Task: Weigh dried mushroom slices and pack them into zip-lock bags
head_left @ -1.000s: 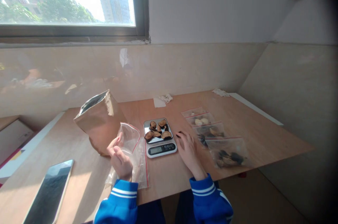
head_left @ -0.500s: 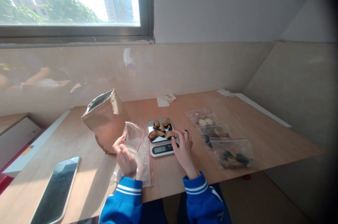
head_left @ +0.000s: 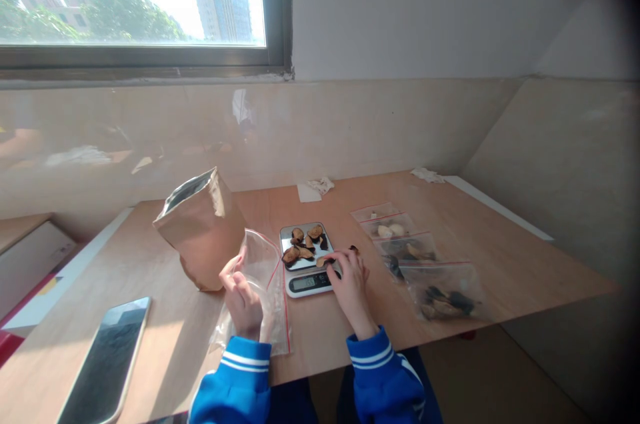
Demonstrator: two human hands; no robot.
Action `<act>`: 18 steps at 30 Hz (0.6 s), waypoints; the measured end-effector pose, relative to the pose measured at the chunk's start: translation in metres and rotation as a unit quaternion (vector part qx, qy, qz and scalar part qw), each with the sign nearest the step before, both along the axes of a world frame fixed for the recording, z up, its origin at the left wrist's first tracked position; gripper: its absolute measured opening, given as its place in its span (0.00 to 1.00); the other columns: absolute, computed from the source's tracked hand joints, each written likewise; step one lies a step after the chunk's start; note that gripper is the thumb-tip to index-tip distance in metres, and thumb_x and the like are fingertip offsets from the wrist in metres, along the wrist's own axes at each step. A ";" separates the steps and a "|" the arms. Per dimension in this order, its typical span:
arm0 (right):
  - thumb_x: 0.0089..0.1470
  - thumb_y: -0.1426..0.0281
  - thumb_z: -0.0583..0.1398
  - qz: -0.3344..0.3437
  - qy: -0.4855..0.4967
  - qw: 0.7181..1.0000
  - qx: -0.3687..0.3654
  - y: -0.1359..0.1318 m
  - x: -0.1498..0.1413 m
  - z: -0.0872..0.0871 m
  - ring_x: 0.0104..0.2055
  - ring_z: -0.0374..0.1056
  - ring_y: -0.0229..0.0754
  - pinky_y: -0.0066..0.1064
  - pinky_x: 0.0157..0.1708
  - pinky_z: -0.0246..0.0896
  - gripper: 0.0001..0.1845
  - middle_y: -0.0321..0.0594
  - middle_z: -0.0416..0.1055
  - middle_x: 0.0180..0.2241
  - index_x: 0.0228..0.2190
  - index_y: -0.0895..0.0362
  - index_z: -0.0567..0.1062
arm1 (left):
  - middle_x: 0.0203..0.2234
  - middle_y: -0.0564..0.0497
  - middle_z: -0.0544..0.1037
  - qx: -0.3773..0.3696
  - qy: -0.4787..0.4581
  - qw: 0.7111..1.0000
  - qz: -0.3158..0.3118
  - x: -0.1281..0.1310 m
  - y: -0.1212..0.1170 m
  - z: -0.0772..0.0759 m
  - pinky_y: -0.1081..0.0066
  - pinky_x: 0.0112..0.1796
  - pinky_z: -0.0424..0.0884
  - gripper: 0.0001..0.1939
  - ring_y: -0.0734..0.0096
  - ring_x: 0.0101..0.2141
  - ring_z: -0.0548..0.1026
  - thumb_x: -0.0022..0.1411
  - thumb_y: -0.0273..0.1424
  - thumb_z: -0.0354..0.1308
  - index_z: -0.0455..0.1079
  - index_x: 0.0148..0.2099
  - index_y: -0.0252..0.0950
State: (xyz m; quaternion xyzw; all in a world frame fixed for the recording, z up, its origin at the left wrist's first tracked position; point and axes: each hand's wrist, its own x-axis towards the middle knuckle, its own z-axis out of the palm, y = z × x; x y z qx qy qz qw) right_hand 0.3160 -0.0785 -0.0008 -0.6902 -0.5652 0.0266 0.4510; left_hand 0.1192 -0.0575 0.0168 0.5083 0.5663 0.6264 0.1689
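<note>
My right hand (head_left: 351,285) pinches a dried brown slice (head_left: 323,262) with a dark rim, just over the near edge of a small kitchen scale's pan. Several more dried slices (head_left: 306,253) lie on the pan. The white digital scale (head_left: 309,283) has a lit display whose figures are too small to read surely. My left hand (head_left: 243,304) has its fingers closed on a clear zip bag (head_left: 264,254) with a red seal line, and holds its mouth up beside the scale. This bag looks to have nothing in it.
A brown paper bag (head_left: 203,241) stands open behind my left hand. A phone (head_left: 105,364) lies at the left. To the right are several zip bags (head_left: 447,301) with dried pieces inside. Crumpled tissue (head_left: 321,185) and a white paper (head_left: 309,193) lie near the wall.
My right hand has taken hold of the front slice on the pan and drawn it slightly toward me, tilting it. My left hand and the zip bag have shifted slightly right.
</note>
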 end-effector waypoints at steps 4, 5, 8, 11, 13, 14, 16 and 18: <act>0.59 0.65 0.54 0.045 0.100 0.993 0.040 -0.003 -0.001 0.019 0.39 0.67 0.47 0.39 0.41 0.59 0.11 0.45 0.74 0.38 0.37 0.56 0.75 | 0.50 0.33 0.72 -0.001 0.007 1.000 0.001 0.000 0.001 -0.002 0.57 0.52 0.65 0.24 0.57 0.53 0.70 0.69 0.42 0.36 0.60 0.54 0.30; 0.59 0.64 0.54 0.061 0.131 0.988 0.049 -0.004 -0.003 0.026 0.37 0.67 0.46 0.37 0.40 0.60 0.13 0.46 0.74 0.38 0.39 0.56 0.75 | 0.50 0.33 0.72 0.002 0.009 1.000 -0.002 0.000 0.000 -0.002 0.57 0.53 0.65 0.23 0.57 0.53 0.70 0.69 0.41 0.36 0.60 0.54 0.31; 0.60 0.62 0.55 0.087 0.195 0.975 0.067 -0.007 -0.018 0.050 0.34 0.66 0.43 0.35 0.37 0.62 0.16 0.46 0.73 0.40 0.45 0.57 0.74 | 0.51 0.34 0.71 0.013 0.005 1.000 -0.018 0.000 0.000 -0.002 0.57 0.54 0.63 0.21 0.59 0.55 0.69 0.69 0.40 0.36 0.59 0.54 0.32; 0.61 0.61 0.54 0.118 0.214 0.966 0.083 -0.008 -0.042 0.074 0.34 0.65 0.42 0.34 0.38 0.63 0.18 0.44 0.72 0.40 0.49 0.55 0.73 | 0.52 0.34 0.71 0.014 -0.004 0.999 -0.036 0.000 -0.001 -0.002 0.56 0.55 0.62 0.20 0.59 0.56 0.68 0.70 0.39 0.36 0.59 0.54 0.33; 0.61 0.62 0.55 0.172 0.201 0.961 0.079 -0.008 -0.057 0.084 0.35 0.65 0.43 0.35 0.40 0.63 0.19 0.43 0.72 0.37 0.50 0.54 0.72 | 0.53 0.34 0.70 0.008 -0.010 0.999 -0.041 0.000 -0.002 -0.002 0.55 0.56 0.62 0.20 0.58 0.56 0.68 0.70 0.39 0.37 0.59 0.54 0.32; 0.61 0.62 0.55 0.204 0.189 0.958 0.072 -0.007 -0.063 0.087 0.36 0.65 0.43 0.35 0.41 0.63 0.19 0.42 0.71 0.36 0.51 0.53 0.72 | 0.53 0.34 0.70 0.003 -0.011 0.999 -0.044 0.000 -0.002 -0.002 0.55 0.56 0.62 0.20 0.58 0.56 0.68 0.69 0.39 0.37 0.59 0.54 0.32; 0.61 0.63 0.55 0.245 0.172 0.952 0.060 -0.006 -0.070 0.086 0.39 0.66 0.44 0.37 0.44 0.62 0.19 0.42 0.70 0.37 0.52 0.52 0.71 | 0.53 0.34 0.69 0.002 -0.016 0.999 -0.051 0.000 -0.002 -0.003 0.55 0.55 0.62 0.20 0.58 0.56 0.68 0.69 0.39 0.38 0.59 0.55 0.33; 0.63 0.65 0.52 0.238 0.172 0.954 0.062 -0.003 -0.071 0.079 0.44 0.66 0.44 0.37 0.46 0.62 0.17 0.43 0.70 0.40 0.50 0.51 0.72 | 0.53 0.33 0.69 0.016 -0.028 0.998 -0.061 0.000 -0.001 -0.006 0.54 0.55 0.62 0.20 0.58 0.55 0.68 0.69 0.39 0.38 0.58 0.55 0.33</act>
